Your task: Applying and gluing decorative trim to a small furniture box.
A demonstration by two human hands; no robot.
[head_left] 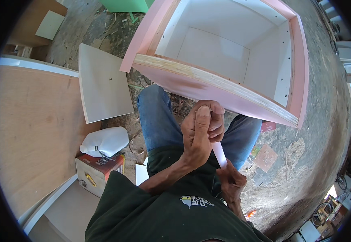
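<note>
My left hand is closed in a fist, thumb on top, in front of the near side of a pink cabinet box. A narrow pale pinkish-white strip comes out below that fist and slants down to my right hand. There the right fingers are closed on the strip's lower part, close to my dark shirt. What else the left fist covers is hidden. The box has a white inside facing up, and pale bare wood shows along its near edge.
Left of my knees, a white panel leans by a large brown board. A white plastic jug lies on a square tin. A green piece is at the far side. Worn concrete floor extends right.
</note>
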